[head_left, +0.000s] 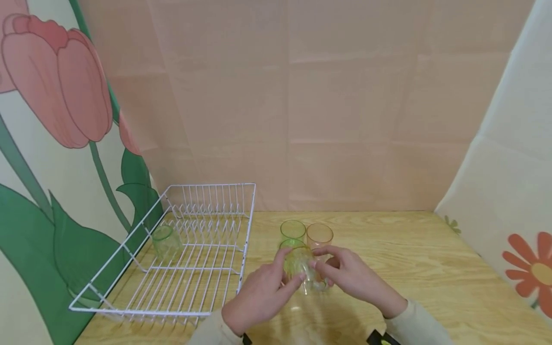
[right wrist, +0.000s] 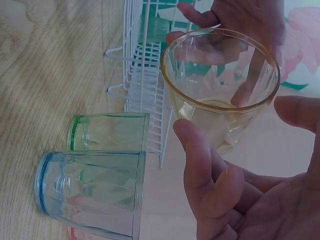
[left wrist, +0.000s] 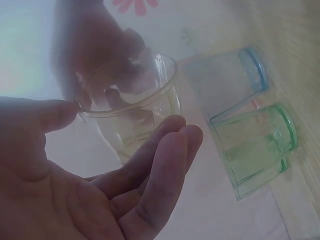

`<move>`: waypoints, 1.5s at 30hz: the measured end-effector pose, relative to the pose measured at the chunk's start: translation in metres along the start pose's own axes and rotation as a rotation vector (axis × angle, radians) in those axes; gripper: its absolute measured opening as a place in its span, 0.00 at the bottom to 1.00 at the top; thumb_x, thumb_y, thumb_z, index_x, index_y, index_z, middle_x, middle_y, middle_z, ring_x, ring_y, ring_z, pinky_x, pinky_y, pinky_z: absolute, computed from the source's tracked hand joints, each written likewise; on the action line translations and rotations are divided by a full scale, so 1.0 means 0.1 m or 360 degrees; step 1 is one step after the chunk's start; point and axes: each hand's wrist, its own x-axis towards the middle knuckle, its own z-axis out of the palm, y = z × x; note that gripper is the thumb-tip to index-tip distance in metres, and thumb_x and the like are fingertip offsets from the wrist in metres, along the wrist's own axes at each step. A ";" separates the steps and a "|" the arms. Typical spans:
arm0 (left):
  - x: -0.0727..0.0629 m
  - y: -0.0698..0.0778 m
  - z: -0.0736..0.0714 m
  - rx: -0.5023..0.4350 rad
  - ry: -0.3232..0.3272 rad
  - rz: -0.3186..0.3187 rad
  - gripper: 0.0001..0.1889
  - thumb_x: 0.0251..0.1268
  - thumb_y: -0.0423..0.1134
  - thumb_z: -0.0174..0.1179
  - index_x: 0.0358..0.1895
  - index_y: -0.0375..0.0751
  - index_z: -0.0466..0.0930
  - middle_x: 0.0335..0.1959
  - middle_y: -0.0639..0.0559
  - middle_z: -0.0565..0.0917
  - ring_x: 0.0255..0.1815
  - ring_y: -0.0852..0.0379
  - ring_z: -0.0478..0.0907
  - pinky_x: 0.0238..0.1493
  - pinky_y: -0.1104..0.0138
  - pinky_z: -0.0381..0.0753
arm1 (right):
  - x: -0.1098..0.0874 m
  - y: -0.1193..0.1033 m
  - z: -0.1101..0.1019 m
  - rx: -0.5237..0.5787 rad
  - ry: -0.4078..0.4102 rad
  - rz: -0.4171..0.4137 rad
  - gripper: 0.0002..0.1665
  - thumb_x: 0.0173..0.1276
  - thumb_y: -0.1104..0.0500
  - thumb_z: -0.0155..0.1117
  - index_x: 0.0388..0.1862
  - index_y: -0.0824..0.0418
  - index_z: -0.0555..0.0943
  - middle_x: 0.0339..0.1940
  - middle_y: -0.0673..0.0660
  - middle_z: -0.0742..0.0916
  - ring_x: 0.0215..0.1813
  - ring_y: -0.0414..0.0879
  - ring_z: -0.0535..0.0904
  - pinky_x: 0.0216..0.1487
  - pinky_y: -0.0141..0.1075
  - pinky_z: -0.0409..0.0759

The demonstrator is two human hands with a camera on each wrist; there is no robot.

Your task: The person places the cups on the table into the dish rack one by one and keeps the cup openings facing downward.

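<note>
Between both hands is a clear drinking glass with an amber rim [head_left: 299, 268], held tilted above the table. My left hand [head_left: 265, 292] grips it from the left, thumb near the rim and fingers along the side in the left wrist view. From the other side my right hand [head_left: 353, 278] holds it by thumb and fingers, seen around the glass [right wrist: 220, 107] in the right wrist view. Beyond the hands stand a green glass [head_left: 293, 230], a second green one close before it, and a pinkish-orange glass [head_left: 319, 232]. A blue glass [right wrist: 92, 192] shows in the wrist views.
A white wire dish rack [head_left: 194, 268] stands on the left of the wooden table [head_left: 396, 254]. Inside it, toward the left side, is a green glass [head_left: 166, 244]. A peach cloth backdrop [head_left: 345, 120] rises behind the table, with flower-printed cloth at both sides.
</note>
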 end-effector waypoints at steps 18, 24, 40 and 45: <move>0.00 0.02 0.02 0.0001 -0.0002 -0.0030 0.39 0.68 0.62 0.58 0.75 0.48 0.55 0.30 0.60 0.82 0.24 0.69 0.72 0.25 0.71 0.72 | 0.00 -0.01 -0.01 -0.0044 -0.0015 0.0018 0.34 0.74 0.42 0.59 0.64 0.67 0.76 0.25 0.49 0.86 0.27 0.47 0.80 0.28 0.37 0.77; -0.01 0.03 0.03 0.0023 -0.0014 -0.0051 0.44 0.64 0.64 0.62 0.76 0.50 0.53 0.32 0.59 0.81 0.26 0.68 0.71 0.25 0.70 0.71 | 0.01 -0.01 0.00 -0.0073 -0.0015 -0.0003 0.36 0.72 0.42 0.62 0.65 0.68 0.75 0.27 0.49 0.86 0.30 0.46 0.81 0.29 0.38 0.79; -0.01 0.03 -0.01 0.0041 -0.0006 -0.0092 0.43 0.64 0.66 0.59 0.76 0.52 0.56 0.42 0.54 0.85 0.28 0.69 0.75 0.28 0.67 0.74 | -0.02 -0.02 0.02 -0.0066 0.0003 -0.0069 0.32 0.68 0.41 0.67 0.62 0.59 0.78 0.31 0.50 0.86 0.31 0.46 0.81 0.28 0.36 0.78; -0.02 0.04 -0.07 0.0003 0.0017 -0.0089 0.40 0.66 0.70 0.54 0.74 0.49 0.61 0.42 0.53 0.84 0.29 0.68 0.76 0.28 0.68 0.75 | -0.03 -0.01 0.04 -0.0015 -0.0016 -0.0124 0.32 0.66 0.43 0.70 0.62 0.58 0.77 0.33 0.51 0.86 0.30 0.45 0.82 0.28 0.36 0.80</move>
